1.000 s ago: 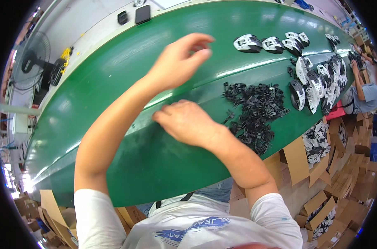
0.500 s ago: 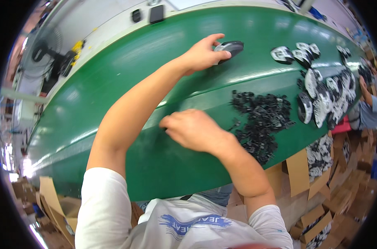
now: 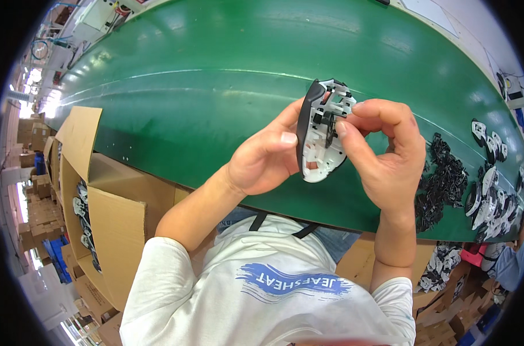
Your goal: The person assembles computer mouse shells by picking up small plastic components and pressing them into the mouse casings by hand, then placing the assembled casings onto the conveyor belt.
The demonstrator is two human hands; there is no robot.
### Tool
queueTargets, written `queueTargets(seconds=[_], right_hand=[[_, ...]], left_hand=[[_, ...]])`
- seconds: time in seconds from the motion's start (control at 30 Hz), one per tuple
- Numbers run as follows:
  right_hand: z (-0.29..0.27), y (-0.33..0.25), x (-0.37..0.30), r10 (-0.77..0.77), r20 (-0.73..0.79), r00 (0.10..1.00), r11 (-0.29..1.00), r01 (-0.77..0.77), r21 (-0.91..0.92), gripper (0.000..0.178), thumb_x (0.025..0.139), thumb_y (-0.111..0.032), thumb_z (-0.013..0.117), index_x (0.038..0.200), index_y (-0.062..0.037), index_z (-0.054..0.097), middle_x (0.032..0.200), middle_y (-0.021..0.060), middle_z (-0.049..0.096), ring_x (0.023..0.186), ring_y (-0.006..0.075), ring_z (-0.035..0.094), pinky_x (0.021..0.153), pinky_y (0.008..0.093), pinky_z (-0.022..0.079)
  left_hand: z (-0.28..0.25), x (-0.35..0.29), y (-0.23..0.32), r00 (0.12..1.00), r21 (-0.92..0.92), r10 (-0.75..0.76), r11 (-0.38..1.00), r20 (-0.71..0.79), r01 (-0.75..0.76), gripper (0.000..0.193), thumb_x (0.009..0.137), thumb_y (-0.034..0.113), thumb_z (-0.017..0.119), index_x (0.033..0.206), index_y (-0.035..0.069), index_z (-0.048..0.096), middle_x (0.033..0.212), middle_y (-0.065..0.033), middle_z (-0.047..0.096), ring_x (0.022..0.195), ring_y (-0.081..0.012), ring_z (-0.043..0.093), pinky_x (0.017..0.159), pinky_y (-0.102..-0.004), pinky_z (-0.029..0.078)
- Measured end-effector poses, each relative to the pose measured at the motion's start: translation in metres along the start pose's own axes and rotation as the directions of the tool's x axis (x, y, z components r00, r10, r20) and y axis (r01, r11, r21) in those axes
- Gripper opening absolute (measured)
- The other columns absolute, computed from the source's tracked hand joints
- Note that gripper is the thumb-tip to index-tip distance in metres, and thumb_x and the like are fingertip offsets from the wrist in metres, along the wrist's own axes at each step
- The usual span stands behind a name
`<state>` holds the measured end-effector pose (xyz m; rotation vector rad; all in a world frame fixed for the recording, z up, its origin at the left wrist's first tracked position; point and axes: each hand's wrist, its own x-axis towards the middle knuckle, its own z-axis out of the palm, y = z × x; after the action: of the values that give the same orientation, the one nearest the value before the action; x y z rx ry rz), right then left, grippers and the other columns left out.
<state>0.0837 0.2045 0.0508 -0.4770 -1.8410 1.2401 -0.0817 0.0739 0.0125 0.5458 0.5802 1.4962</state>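
Note:
In front of me, above the green table (image 3: 175,132), I hold a computer mouse shell (image 3: 324,151) on edge. Its outside is black, and its white ribbed inner side faces right. My left hand (image 3: 270,151) grips the shell along its black outer side, thumb towards me. My right hand (image 3: 388,141) is closed in a pinch at the open inner side. A small black plastic part (image 3: 330,128) sits at its thumb and index fingertips, inside the shell; how far it is seated I cannot tell.
A heap of small black plastic parts (image 3: 443,187) lies right of my right arm. Beyond it are several more white-and-black shells (image 3: 492,199). An open cardboard box (image 3: 120,225) with shells inside stands at my left, by the table's edge.
My left hand has drawn the shell in from the far side of the table and turned its inner side up. My right hand has moved from the tabletop to the shell. The view has swung left.

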Motion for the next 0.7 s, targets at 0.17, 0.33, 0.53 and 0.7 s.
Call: queueTargets(seconds=[0.17, 0.33, 0.53, 0.7], right_hand=[[0.024, -0.001, -0.016, -0.248, 0.020, 0.968, 0.926, 0.243, -0.290, 0.021, 0.083, 0.007, 0.083, 0.099, -0.0022, 0.072, 0.093, 0.0075, 0.077, 0.075, 0.0149, 0.072, 0.069, 0.0286, 0.059], [0.030, -0.008, -0.031, -0.163, -0.032, 0.986, 0.955, 0.149, -0.258, 0.023, 0.081, 0.006, 0.085, 0.096, -0.0048, 0.072, 0.091, 0.0056, 0.077, 0.072, 0.0170, 0.070, 0.069, 0.0306, 0.056], [0.018, 0.002, -0.046, -0.432, 0.085, 0.898, 0.779, 0.419, -0.466, 0.028, 0.076, 0.001, 0.090, 0.095, -0.0118, 0.073, 0.089, 0.0009, 0.078, 0.072, 0.0189, 0.069, 0.082, 0.0382, 0.056], [0.013, 0.004, -0.058, -0.476, 0.072, 0.877, 0.733, 0.441, -0.518, 0.029, 0.078, -0.001, 0.089, 0.099, -0.0127, 0.074, 0.092, -0.0006, 0.079, 0.072, 0.0189, 0.068, 0.087, 0.0399, 0.055]], left_hand=[[0.003, -0.026, -0.006, 0.996, 0.045, -0.016, 0.999, -0.083, 0.020, 0.094, 0.092, 0.042, 0.066, 0.171, 0.009, 0.027, 0.167, -0.0131, 0.042, 0.153, -0.0294, 0.044, 0.127, -0.0485, 0.034], [0.003, -0.033, -0.012, 0.998, 0.019, 0.030, 0.999, -0.063, -0.029, 0.078, 0.100, 0.030, 0.060, 0.168, 0.010, 0.028, 0.154, -0.0084, 0.052, 0.132, -0.0210, 0.057, 0.107, -0.0433, 0.049], [0.005, -0.041, -0.024, 0.999, -0.064, -0.034, 0.997, -0.023, 0.033, 0.078, 0.100, 0.030, 0.059, 0.168, 0.010, 0.026, 0.154, -0.0094, 0.051, 0.134, -0.0221, 0.056, 0.110, -0.0429, 0.049], [0.012, -0.044, -0.030, 0.998, 0.103, -0.029, 0.994, -0.051, 0.034, 0.082, 0.099, 0.028, 0.059, 0.171, 0.010, 0.023, 0.156, -0.0098, 0.049, 0.137, -0.0218, 0.053, 0.111, -0.0427, 0.048]])
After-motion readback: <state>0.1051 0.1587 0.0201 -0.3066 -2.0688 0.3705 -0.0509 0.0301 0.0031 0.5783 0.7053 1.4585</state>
